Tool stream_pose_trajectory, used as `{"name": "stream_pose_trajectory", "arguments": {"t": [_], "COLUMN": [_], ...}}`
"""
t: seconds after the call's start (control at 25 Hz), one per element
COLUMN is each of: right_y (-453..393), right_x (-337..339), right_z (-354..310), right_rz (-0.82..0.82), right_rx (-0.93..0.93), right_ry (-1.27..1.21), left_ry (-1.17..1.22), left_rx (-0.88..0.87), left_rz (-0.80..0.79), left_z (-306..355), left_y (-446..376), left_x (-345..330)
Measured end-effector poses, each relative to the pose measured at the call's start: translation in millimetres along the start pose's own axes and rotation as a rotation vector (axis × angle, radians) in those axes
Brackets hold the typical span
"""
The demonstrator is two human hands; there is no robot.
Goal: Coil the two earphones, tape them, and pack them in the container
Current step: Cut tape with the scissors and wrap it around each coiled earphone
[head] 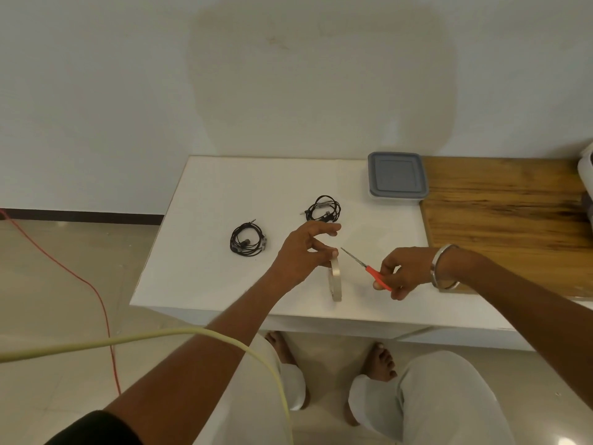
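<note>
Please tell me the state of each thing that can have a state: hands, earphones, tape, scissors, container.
left hand: pinches the top of the tape roll, other fingers spread.
right hand: holds the scissors by the red handles.
tape roll: upright on its edge on the white table.
scissors: blades shut, pointing at the tape.
left earphone: coiled, lying on the table.
right earphone: coiled, lying on the table.
container: lid on.

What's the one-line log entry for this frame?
left hand: pinches tape roll upright on table | right hand: holds scissors | two earphones: coiled | container: lidded
</note>
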State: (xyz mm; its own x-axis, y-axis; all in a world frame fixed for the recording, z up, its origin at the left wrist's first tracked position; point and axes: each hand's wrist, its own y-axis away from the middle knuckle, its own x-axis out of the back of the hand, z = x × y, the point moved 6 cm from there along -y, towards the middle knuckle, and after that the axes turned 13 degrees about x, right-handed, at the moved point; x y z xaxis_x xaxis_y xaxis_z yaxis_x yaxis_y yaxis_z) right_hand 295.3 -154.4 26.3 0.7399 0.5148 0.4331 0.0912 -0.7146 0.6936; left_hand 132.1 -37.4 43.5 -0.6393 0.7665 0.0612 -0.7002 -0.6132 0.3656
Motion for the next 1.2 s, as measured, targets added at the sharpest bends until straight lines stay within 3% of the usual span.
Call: {"name": "stream_pose_trajectory", "arguments": {"t": [0.4, 0.8, 1.04, 1.2], "right_y": [-2.8, -8.9, -15.3, -16.8], "right_x": [10.7, 16.5, 23.9, 29.4], "right_z": [-27.3, -35.4, -31.1, -27.6], "right_rz": [-0.145, -0.147, -0.058, 0.074], "right_rx": [-0.013, 0.045, 0.131, 0.209], "right_ry": [0.151, 0.245, 0.428, 0.368], "left_ry": [-0.18, -0.238, -0.119, -0.028], "left_rx": [0.032, 0.018, 0.056, 0.092], "left_rz": [-0.139, -0.156, -0.159, -0.172], "left_z": [3.7, 1.8, -3.2, -9.0], "left_y": [-1.5, -3.0, -3.9, -5.3], "left_x": [-4.0, -4.8, -3.0, 1.4]}}
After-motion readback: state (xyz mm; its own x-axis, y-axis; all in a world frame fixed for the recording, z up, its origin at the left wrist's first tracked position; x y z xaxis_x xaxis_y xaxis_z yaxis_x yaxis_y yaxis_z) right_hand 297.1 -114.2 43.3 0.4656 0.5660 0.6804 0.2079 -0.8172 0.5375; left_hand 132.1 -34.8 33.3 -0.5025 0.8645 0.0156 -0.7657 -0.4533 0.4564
